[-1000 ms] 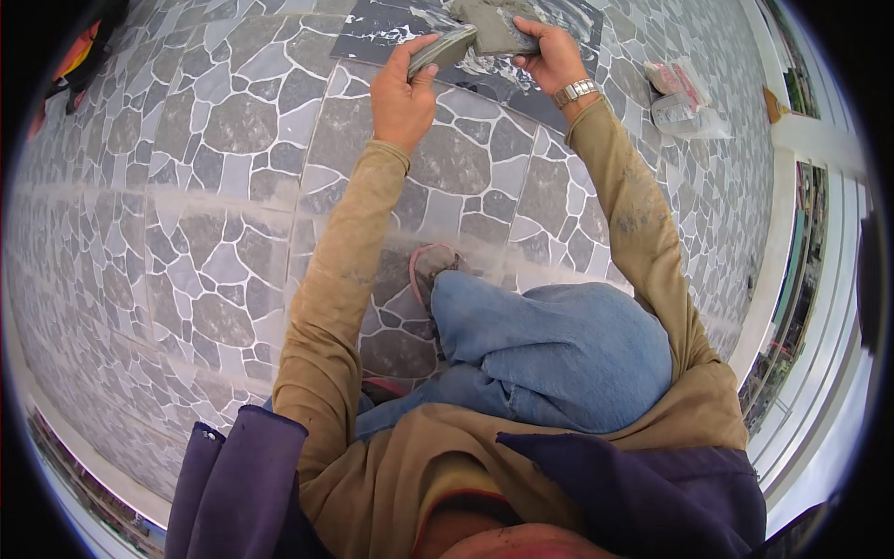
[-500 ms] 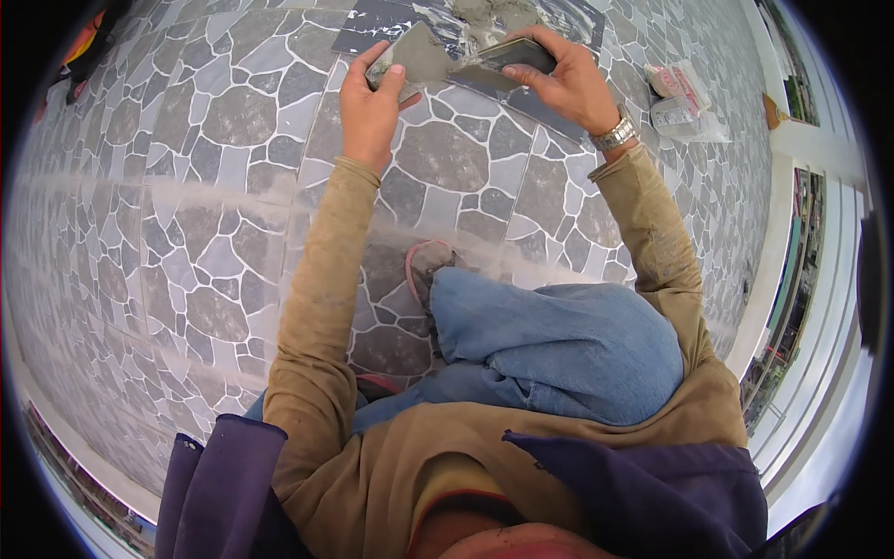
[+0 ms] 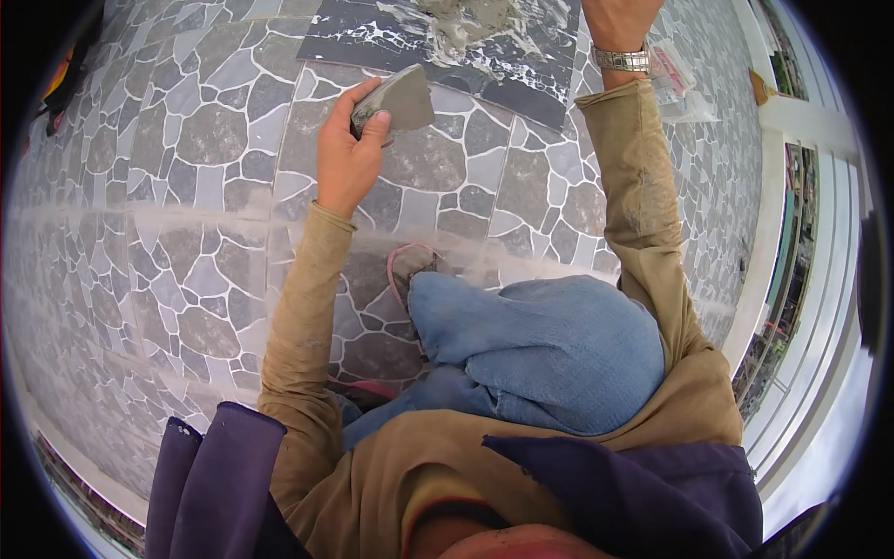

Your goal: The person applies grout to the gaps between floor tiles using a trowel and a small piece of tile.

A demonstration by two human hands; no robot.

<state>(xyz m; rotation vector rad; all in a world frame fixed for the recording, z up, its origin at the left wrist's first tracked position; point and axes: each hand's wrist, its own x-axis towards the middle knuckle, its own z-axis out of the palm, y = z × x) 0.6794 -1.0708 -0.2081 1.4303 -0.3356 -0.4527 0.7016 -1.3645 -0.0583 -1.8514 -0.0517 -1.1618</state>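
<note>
A grey plate (image 3: 406, 100) juts rightward, pinched in the left hand (image 3: 348, 154); the right hand (image 3: 622, 22), extended forward, is partly out of view, its grip impossible to tell.

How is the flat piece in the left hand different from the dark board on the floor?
Size: the flat piece fits in the left hand; the dark board is much larger.
Pose: the piece is held at a tilt, while the board lies flat on the patterned floor.
Look: the piece's visible face is fairly even grey; the board is dark, with white streaks and grey paste.
Both are flat.
</note>
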